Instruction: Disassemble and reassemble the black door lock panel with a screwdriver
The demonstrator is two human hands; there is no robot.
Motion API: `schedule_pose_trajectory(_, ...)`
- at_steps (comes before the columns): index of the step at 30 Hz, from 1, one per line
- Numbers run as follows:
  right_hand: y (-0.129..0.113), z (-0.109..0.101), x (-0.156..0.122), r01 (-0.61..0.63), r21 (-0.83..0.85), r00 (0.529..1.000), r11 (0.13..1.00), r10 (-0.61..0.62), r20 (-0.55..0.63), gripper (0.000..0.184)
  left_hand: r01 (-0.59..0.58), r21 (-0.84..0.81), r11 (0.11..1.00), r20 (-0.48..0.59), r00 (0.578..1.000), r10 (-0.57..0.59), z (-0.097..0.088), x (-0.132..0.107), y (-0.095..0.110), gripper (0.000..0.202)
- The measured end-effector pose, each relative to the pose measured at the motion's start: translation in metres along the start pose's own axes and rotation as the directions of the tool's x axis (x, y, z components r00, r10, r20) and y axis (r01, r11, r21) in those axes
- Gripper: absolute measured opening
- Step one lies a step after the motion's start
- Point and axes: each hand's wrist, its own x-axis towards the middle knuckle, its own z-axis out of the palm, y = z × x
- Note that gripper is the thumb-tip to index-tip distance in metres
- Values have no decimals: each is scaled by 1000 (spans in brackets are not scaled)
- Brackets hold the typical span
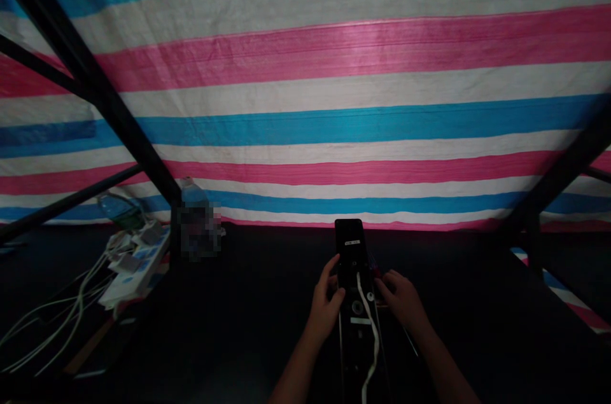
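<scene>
A long black device [352, 251] with a dark panel, small lit marks and a round part lies lengthwise on the dark table. A white cable [371, 321] runs down its top face. My left hand [326, 305] grips the device's left edge, fingers curled against it. My right hand [401, 298] rests at its right edge with fingers bent; what they touch is too dark to make out.
A white power strip [138, 261] with plugs and several white cables [62, 321] lies at the left. Two plastic bottles [117, 208] stand behind it. Black frame bars [95, 86] cross at left and right. A striped pink, white and blue tarp [334, 73] hangs behind.
</scene>
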Motion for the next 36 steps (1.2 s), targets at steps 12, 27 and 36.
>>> schedule_pose_trajectory(12,-1,0,-1,-15,27,1000,1000,15,0,39,15,-19,1000,12,1000,-15,-1,-2,0,77)
schedule_pose_trajectory(27,3,2,0,-9,17,1000,1000,9,8,40,34,-42,999,9,999,-34,0,-1,1,80)
schedule_pose_trajectory(36,3,3,0,-22,2,1000,1000,22,12,39,-3,-20,1000,19,1000,3,-2,-1,-3,77)
